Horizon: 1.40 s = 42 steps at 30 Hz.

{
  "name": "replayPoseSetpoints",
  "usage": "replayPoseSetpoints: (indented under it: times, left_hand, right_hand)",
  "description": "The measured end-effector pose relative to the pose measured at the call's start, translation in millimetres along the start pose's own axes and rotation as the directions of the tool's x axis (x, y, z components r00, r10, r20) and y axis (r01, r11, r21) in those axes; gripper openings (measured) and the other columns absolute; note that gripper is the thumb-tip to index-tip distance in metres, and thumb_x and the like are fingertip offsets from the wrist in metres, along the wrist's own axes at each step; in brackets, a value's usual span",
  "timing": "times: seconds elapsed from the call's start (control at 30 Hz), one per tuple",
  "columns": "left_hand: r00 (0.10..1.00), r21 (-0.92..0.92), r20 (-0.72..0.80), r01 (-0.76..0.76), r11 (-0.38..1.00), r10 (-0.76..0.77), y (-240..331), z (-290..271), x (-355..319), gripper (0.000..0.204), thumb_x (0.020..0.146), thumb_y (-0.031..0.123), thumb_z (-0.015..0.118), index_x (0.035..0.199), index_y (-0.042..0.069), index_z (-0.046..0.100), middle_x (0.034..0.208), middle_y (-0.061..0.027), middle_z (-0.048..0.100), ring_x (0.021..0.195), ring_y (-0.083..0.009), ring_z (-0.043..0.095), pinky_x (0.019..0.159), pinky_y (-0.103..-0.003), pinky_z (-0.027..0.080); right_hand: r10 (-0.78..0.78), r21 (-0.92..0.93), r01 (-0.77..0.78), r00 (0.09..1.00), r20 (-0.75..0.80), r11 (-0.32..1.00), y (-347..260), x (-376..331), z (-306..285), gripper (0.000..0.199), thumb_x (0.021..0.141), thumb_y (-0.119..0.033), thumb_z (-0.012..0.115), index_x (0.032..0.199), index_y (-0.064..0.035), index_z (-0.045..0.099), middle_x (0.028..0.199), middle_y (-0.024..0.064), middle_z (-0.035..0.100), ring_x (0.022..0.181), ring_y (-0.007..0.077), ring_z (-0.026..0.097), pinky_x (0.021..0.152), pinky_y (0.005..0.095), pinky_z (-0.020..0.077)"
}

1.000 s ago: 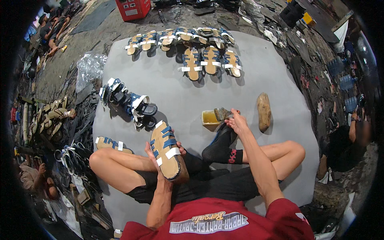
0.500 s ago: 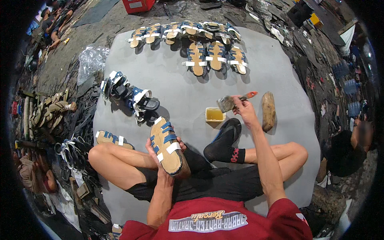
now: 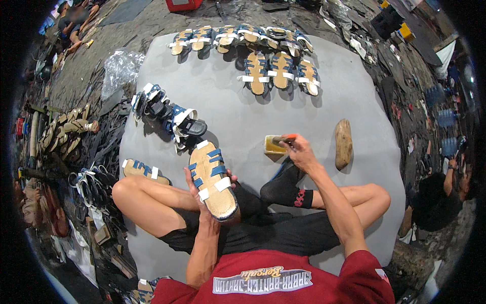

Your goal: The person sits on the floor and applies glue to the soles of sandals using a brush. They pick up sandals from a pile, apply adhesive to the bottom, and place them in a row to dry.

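Sandal (image 3: 212,180) sits clamped sole-up in the left hand (image 3: 195,190); right hand (image 3: 302,152) apparently pinches a brush (image 3: 283,139).

Seated worker in red shirt (image 3: 276,281) and black shorts (image 3: 283,235)

The short-sleeved shirt carries light printed lettering low in the frame; a black sock (image 3: 284,188) with a small red mark covers one foot.

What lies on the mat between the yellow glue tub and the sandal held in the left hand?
In the head view, only bare grey mat lies between the yellow tub and the sandal in the left hand. The right hand holds a brush over the tub.
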<state>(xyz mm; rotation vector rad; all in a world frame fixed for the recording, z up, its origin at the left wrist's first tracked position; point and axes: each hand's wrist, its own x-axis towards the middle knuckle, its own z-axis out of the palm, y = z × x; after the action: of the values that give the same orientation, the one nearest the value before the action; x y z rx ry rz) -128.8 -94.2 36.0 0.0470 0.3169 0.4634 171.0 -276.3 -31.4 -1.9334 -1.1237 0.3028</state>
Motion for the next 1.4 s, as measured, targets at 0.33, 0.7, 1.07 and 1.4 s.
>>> replayPoseSetpoints:
  times: [0.33, 0.7, 1.07, 1.4]
  left_hand:
    - [0.998, 0.201, -0.015, -0.062, 0.978, 0.067, -2.7, 11.1, 6.3, 0.087, 0.101, 0.078, 0.038, 0.134, 0.0, 0.058, 0.106, -0.0234, 0.071, 0.085, -0.0345, 0.073, 0.072, -0.046, 0.063]
    - [0.997, 0.365, -0.065, -0.021, 0.931, 0.048, -14.8, 52.6, 6.7, 0.089, 0.101, 0.079, 0.034, 0.14, 0.002, 0.055, 0.112, -0.0188, 0.071, 0.091, -0.0316, 0.073, 0.074, -0.046, 0.063]
    - [0.981, 0.658, -0.049, -0.109, 0.745, 0.187, -37.6, 87.9, -14.8, 0.086, 0.104, 0.073, 0.044, 0.147, -0.002, 0.053, 0.129, -0.0145, 0.069, 0.109, -0.0231, 0.072, 0.093, -0.037, 0.06]
    - [0.935, 0.836, 0.137, -0.286, 0.468, 0.327, -36.6, 103.6, -22.1, 0.087, 0.103, 0.069, 0.053, 0.141, -0.009, 0.057, 0.115, -0.013, 0.075, 0.1, -0.0158, 0.07, 0.085, -0.032, 0.059]
  right_hand:
    - [0.727, 0.18, -0.759, 0.651, 0.217, 0.626, -1.7, -24.7, -12.3, 0.044, 0.105, -0.04, 0.066, 0.094, 0.0013, 0.073, 0.08, 0.0108, 0.073, 0.07, 0.017, 0.069, 0.063, 0.0418, 0.0516]
    - [0.59, 0.955, -0.286, 0.787, 0.183, 0.084, -159.2, 41.7, -114.7, 0.036, 0.105, -0.035, 0.069, 0.129, -0.0091, 0.063, 0.117, 0.0054, 0.073, 0.106, 0.0199, 0.073, 0.095, 0.0388, 0.0602]
    - [-0.06, 0.122, 0.089, 0.972, -0.228, 0.989, -262.2, 17.9, -57.9, 0.025, 0.101, -0.023, 0.077, 0.112, -0.0018, 0.073, 0.095, 0.0069, 0.077, 0.082, 0.0153, 0.072, 0.074, 0.0306, 0.0574]
    - [-0.167, 0.08, 0.196, 0.946, -0.277, 0.977, -272.3, 19.3, -56.1, 0.022, 0.099, -0.022, 0.079, 0.108, -0.003, 0.074, 0.101, 0.0086, 0.074, 0.073, 0.0193, 0.068, 0.063, 0.0329, 0.053]
